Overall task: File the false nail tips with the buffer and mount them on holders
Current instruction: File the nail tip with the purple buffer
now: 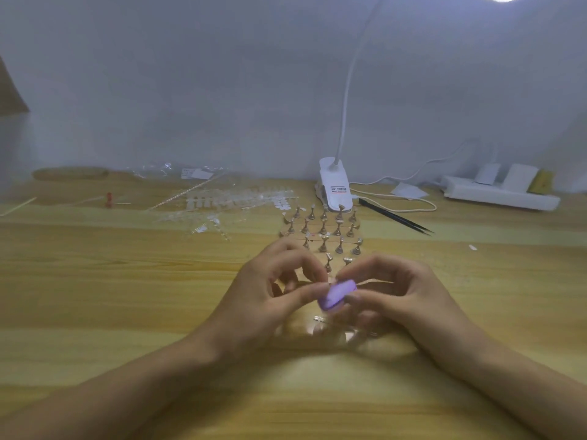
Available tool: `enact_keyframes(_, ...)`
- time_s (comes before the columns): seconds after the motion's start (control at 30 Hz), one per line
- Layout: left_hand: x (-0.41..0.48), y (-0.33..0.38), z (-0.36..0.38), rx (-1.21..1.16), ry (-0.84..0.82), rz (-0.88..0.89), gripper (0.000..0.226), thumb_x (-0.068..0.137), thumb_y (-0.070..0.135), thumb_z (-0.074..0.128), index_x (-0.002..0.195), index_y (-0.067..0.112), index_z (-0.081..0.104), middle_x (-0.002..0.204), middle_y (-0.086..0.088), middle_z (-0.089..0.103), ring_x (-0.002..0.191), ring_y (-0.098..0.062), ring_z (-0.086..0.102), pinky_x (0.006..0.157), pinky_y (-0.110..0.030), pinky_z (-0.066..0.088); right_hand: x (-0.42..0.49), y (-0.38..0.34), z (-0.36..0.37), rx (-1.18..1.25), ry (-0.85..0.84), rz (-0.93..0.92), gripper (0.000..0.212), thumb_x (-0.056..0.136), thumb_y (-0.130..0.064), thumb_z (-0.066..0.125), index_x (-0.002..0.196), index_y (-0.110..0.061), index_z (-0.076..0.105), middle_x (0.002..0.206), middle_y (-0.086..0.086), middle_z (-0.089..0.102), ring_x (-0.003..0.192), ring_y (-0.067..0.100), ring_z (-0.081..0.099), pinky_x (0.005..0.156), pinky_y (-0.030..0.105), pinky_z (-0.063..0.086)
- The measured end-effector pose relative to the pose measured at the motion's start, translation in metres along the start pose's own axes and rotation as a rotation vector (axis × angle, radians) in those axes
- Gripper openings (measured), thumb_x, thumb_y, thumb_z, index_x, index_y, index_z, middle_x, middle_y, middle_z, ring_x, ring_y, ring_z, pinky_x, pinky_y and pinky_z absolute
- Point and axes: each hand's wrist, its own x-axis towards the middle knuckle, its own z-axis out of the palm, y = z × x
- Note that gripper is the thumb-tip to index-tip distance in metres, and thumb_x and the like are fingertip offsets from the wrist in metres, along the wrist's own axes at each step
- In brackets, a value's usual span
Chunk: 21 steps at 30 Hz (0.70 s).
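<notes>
- Buffer [337,294]: small lilac block with rounded ends, matte, tilted with its right end higher. At centre frame, raised off the table [127,312], between both hands.
- Right hand [397,296]: narrow grip, thumb and forefinger curled round the buffer's right end, other fingers folded beneath.
- Left hand [270,293]: fingers curled, thumb and forefinger tips drawn together right at the buffer's left end. Too blurred to tell whether a tip is pinched there.
- Holders [324,230]: rose-gold pegs with flared heads, upright in rows on thin base strips, just above the hands at centre frame. Nearest rows partly hidden by the fingers. Too small to tell whether any head carries a tip.
- More metallic pegs under the hands, blurred.
- Nail tips [222,204]: clear, attached to plastic sprues, scattered in a loose pile left of the holders, upper centre.
- One pale loose sliver [472,247] alone on the wood, right of the holders.
- Clear plastic packet [152,169] against the wall, upper left. Contents not resolved.
- Clip lamp [335,185]: white, directly behind the holders, with its neck rising out of frame.
- Black tweezers [395,215] lying diagonally right of the lamp.
- White power strip [502,193] at upper right, plugs seated in it.
- Small red piece [109,199] at left, well apart from the rest.
</notes>
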Motion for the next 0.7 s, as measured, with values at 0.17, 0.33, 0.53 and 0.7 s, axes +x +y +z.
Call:
enact_keyframes(0.17, 0.0020, -0.0027, 0.0001, -0.024, 0.021, 0.040, 0.010, 0.081, 0.037, 0.073, 0.077, 0.028, 0.067, 0.093, 0.010, 0.055, 0.072, -0.018, 0.051, 0.059, -0.030, 0.045, 0.0008, 0.0019, -0.0027, 0.013, 0.011, 0.084, 0.024, 0.069, -0.022, 0.088, 0.090, -0.021, 0.075, 0.095, 0.010, 0.077, 0.077, 0.024, 0.074, 0.062, 0.029, 0.059)
enact_keyframes(0.33, -0.0002, -0.0015, 0.0011, -0.058, 0.038, 0.090, 0.012, 0.079, 0.038, 0.072, 0.078, 0.027, 0.067, 0.093, 0.010, 0.056, 0.072, -0.013, 0.052, 0.058, -0.040, 0.048, 0.0011, 0.0007, -0.0026, 0.023, -0.009, 0.050, 0.026, 0.070, -0.013, 0.088, 0.089, -0.018, 0.071, 0.097, 0.015, 0.075, 0.080, 0.034, 0.074, 0.070, 0.042, 0.060)
enact_keyframes(0.53, 0.0017, -0.0019, 0.0007, -0.071, 0.056, 0.052, 0.011, 0.075, 0.032, 0.078, 0.075, 0.023, 0.071, 0.089, 0.011, 0.057, 0.067, -0.012, 0.048, 0.055, -0.027, 0.042, 0.0006, -0.0010, -0.0007, 0.111, 0.081, 0.041, 0.024, 0.072, -0.022, 0.087, 0.091, -0.020, 0.074, 0.099, 0.011, 0.075, 0.086, 0.029, 0.072, 0.067, 0.032, 0.061)
enact_keyframes(0.7, 0.0018, -0.0007, 0.0008, -0.073, 0.043, 0.062, 0.008, 0.074, 0.029, 0.080, 0.073, 0.026, 0.073, 0.086, 0.013, 0.057, 0.066, -0.011, 0.048, 0.055, -0.022, 0.041, 0.0001, -0.0015, 0.0039, 0.055, -0.044, 0.044, 0.022, 0.072, -0.020, 0.086, 0.089, -0.017, 0.073, 0.099, 0.006, 0.075, 0.085, 0.028, 0.074, 0.074, 0.041, 0.060)
